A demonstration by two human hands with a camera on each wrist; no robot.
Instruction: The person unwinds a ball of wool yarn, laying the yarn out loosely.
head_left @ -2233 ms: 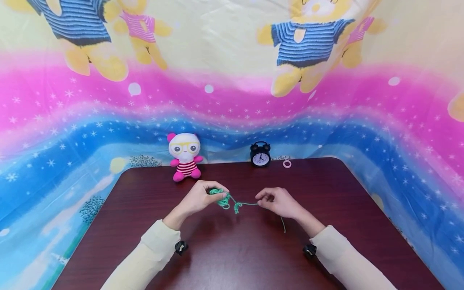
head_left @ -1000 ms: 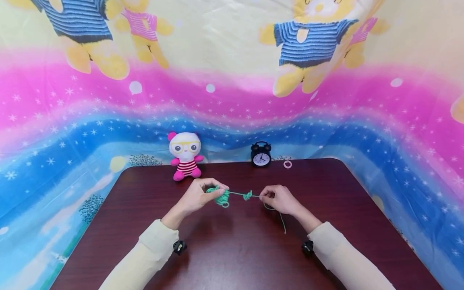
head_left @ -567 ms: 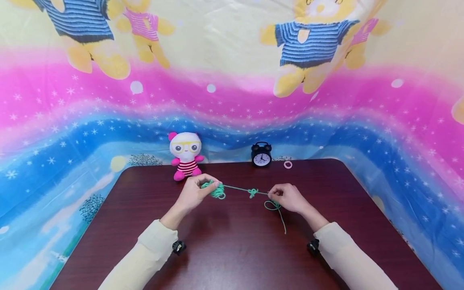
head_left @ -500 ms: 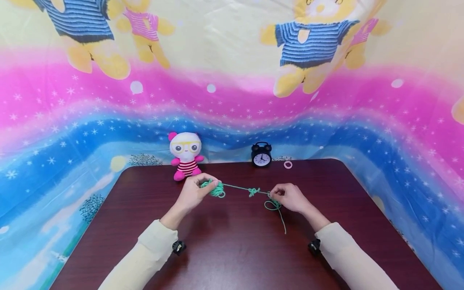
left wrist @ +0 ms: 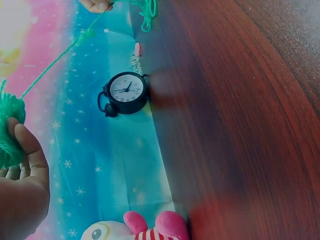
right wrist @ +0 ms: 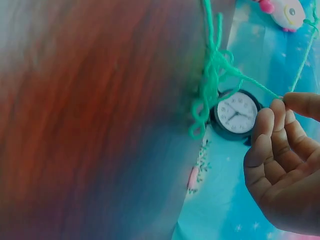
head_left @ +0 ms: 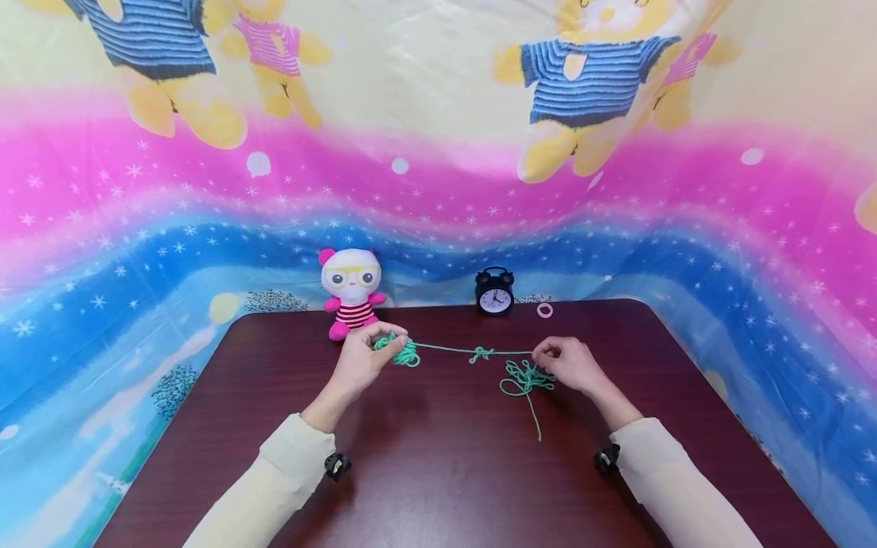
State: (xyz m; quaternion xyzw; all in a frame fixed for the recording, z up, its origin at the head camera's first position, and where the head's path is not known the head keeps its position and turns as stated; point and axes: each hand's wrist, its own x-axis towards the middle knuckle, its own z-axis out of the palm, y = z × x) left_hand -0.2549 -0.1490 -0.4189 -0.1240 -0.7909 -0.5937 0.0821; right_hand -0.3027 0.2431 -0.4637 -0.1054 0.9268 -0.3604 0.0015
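My left hand (head_left: pixel 358 358) grips a wound bundle of green yarn (head_left: pixel 406 351), thumb pressed across it; the left wrist view shows the bundle (left wrist: pixel 10 132) against the fingers. From it a strand runs nearly straight to my right hand (head_left: pixel 570 362), which pinches the yarn between thumb and forefinger, as the right wrist view shows at the fingertips (right wrist: pixel 280 102). Midway along the strand sits a small tangled knot (head_left: pixel 481 355). Below the right hand is a loose heap of yarn loops (head_left: pixel 526 378), with one tail (head_left: pixel 535 418) trailing toward the near side.
A panda plush (head_left: pixel 351 285) in a striped outfit sits at the back left of the dark brown table (head_left: pixel 438 472), just behind the left hand. Farther right stand a black alarm clock (head_left: pixel 494 292) and a small pink ring (head_left: pixel 544 310). A printed cloth (head_left: pixel 438 190) hangs behind.
My hands have drawn apart, the right one moving right and the left one slightly left and away. The strand between them has lengthened and straightened, and the loose loops are uncovered.
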